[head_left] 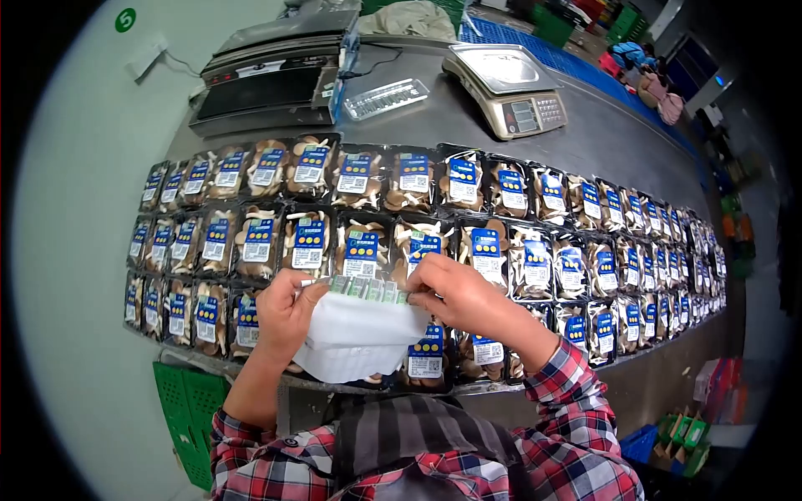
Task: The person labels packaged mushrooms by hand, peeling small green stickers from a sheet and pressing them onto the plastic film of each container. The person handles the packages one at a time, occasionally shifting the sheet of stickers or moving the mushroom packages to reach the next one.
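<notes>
A white sheet of stickers (363,334) is stretched between my hands, its lower part curving down toward my body. Several small green and grey stickers (376,290) line its upper edge. My left hand (288,313) is closed on the left end of the sheet, thumb on top. At the other end, the fingers of my right hand (451,288) pinch the sheet's edge by the last sticker; whether a sticker is lifted there is hidden. Under and around both hands lie packed mushroom trays (361,246) with blue and white labels.
Rows of wrapped mushroom trays (551,263) cover the metal table's front. Behind them stand a wrapping machine (267,92), a clear plastic tray (386,98) and a digital scale (505,88). A green crate (192,409) is below left. People (652,83) sit far right.
</notes>
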Motion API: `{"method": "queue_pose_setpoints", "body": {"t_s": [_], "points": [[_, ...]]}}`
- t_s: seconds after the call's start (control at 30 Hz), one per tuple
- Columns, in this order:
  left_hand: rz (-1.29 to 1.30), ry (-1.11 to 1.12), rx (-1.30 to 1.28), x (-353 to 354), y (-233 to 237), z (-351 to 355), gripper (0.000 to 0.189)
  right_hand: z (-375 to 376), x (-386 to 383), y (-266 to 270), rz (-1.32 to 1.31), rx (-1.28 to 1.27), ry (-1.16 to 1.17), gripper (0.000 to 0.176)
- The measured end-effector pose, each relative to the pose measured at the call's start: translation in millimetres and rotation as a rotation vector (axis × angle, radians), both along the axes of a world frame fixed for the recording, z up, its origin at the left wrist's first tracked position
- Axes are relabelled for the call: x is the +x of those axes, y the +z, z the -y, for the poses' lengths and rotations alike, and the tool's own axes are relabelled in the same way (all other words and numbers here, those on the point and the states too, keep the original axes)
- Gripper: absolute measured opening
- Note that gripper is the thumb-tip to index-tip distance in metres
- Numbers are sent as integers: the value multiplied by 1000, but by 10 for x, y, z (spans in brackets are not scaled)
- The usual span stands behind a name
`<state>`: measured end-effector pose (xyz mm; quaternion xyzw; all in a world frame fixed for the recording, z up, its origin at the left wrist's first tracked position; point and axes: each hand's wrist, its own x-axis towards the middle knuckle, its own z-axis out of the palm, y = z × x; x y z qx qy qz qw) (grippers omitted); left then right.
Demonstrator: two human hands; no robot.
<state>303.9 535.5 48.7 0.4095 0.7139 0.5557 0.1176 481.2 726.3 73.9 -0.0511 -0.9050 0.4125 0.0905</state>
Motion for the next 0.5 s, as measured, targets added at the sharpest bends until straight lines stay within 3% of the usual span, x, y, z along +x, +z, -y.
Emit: {"method": "queue_pose_setpoints", "body": {"t_s": [0.1,0.17,0.2,0.3,0.37,0.4,0.47,0.5], "points": [[136,23,-192,-134,-8,-149,16,8,-103,-173,-111,166,-6,9],[344,-13,-195,-314,-286,-248,14,-5,-181,-230,-139,103,-34,8],[460,-23,-201,-408,-446,-257,14,-63,-227,-293,-114,-47,-109,7],[606,-10,-223,-585,-805,-228,12,-698,-456,-769,9,-569,-677,10],[644,37,-241,-605,-691,-187,11,-1183,-609,-715,183,-603,-897,17],[654,48,-244,-618,-641,-170,10,-1636,-564,-1280,57,-237,-819,20],[673,74,-252,-640,-564,-142,8,-2230,-588,-2029,-82,101,-751,24],[697,67,-248,-654,-573,-115,7,-2309,-712,-2004,-16,-44,-890,25]]}}
